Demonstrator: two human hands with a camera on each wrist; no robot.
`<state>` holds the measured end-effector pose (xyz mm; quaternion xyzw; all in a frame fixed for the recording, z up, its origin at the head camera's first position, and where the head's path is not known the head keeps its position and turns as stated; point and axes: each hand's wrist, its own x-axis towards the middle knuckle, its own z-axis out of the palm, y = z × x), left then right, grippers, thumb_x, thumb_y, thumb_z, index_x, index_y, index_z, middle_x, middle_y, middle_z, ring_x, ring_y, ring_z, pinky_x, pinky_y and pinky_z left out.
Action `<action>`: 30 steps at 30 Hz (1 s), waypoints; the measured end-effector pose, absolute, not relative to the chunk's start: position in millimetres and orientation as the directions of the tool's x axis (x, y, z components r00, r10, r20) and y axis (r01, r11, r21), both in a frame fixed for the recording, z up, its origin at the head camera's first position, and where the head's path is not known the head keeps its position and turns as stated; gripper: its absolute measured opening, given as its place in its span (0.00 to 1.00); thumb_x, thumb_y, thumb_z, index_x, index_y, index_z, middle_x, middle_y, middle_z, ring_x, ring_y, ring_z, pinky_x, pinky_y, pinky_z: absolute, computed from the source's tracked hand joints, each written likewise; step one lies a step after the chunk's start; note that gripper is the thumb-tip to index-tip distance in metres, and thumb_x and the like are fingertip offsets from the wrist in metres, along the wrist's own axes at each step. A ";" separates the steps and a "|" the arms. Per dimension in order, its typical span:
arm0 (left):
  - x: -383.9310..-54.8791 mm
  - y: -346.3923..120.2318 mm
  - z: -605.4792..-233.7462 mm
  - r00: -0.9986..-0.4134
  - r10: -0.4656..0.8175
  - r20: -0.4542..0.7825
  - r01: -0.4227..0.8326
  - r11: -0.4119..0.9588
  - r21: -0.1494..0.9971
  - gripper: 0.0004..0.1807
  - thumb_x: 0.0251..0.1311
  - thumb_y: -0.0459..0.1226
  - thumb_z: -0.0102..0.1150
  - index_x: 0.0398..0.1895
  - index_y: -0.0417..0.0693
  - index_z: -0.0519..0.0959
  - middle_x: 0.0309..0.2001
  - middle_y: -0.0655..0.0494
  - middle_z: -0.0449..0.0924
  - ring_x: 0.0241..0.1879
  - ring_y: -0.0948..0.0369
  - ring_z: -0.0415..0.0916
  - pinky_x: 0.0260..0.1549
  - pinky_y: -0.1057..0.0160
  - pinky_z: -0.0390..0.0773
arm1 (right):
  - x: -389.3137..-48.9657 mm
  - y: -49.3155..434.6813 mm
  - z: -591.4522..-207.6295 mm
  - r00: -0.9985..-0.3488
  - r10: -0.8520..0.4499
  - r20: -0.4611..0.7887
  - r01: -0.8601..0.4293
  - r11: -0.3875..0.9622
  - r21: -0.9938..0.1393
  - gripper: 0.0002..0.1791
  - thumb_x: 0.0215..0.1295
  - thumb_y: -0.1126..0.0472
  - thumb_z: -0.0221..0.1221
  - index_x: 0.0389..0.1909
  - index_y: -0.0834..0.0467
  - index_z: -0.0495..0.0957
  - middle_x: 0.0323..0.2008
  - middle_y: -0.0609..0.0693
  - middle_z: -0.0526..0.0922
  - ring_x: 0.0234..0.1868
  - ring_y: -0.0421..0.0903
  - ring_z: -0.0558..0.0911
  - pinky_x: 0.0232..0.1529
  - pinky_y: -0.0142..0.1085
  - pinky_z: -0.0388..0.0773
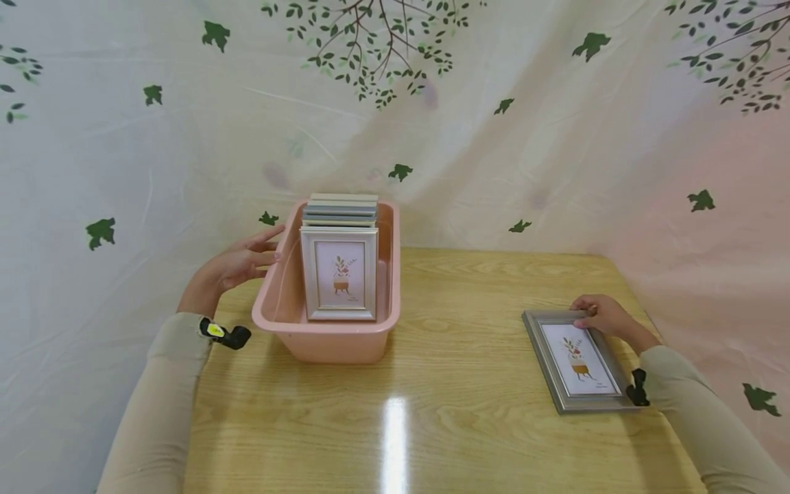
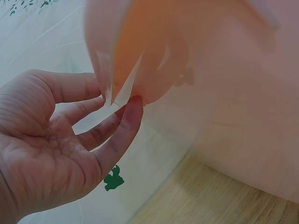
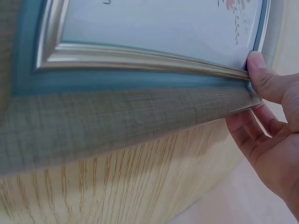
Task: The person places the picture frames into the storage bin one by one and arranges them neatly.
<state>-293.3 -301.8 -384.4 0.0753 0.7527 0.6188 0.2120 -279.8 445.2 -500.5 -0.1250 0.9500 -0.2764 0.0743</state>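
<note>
At the outer left side of a pink plastic tub (image 1: pixel 345 347), my left hand (image 1: pixel 243 261) has its fingertips right at the rim, fingers loosely extended. The left wrist view shows that hand (image 2: pixel 51 135) close up against the tub wall (image 2: pixel 224 116). A silver picture frame (image 1: pixel 340 314) with a potted-plant print stands upright in the tub, several more frames (image 1: pixel 341 210) lined up behind it. Over on the right, my right hand (image 1: pixel 607 319) grips a grey picture frame (image 1: pixel 580 363) by its far right corner. In the right wrist view the thumb (image 3: pixel 264 77) presses its front and the fingers curl underneath.
A wood-grain table (image 1: pixel 457 384) carries the tub at left and the grey frame at right. Behind it and along both sides hangs a pale cloth (image 1: pixel 469 151) printed with leaves and green birds.
</note>
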 end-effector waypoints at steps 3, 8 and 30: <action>-293.4 -301.9 -384.0 -0.899 0.377 -0.225 -0.148 0.222 0.964 0.44 0.74 0.34 0.53 0.83 0.63 0.40 0.77 0.38 0.48 0.70 0.44 0.58 0.49 0.66 0.78 | -279.7 446.1 -500.8 -0.961 -0.268 -0.066 -0.191 0.820 -0.540 0.12 0.60 0.70 0.69 0.42 0.69 0.80 0.45 0.70 0.81 0.40 0.59 0.79 0.37 0.45 0.79; -293.4 -302.2 -382.9 -0.897 0.382 -0.221 -0.144 0.220 0.965 0.44 0.74 0.34 0.53 0.83 0.62 0.40 0.78 0.38 0.47 0.70 0.44 0.57 0.50 0.67 0.78 | -279.4 446.3 -498.8 -0.967 -0.246 -0.063 -0.176 0.827 -0.535 0.11 0.61 0.70 0.68 0.43 0.67 0.80 0.46 0.69 0.81 0.41 0.59 0.78 0.38 0.46 0.78; -292.1 -301.3 -382.9 -0.899 0.375 -0.228 -0.142 0.243 0.960 0.44 0.73 0.35 0.55 0.83 0.61 0.41 0.78 0.39 0.46 0.73 0.42 0.54 0.68 0.42 0.60 | -281.1 444.7 -464.7 -0.953 -0.291 -0.082 -0.179 0.762 -0.623 0.18 0.65 0.67 0.67 0.50 0.71 0.75 0.49 0.71 0.78 0.42 0.56 0.79 0.34 0.39 0.78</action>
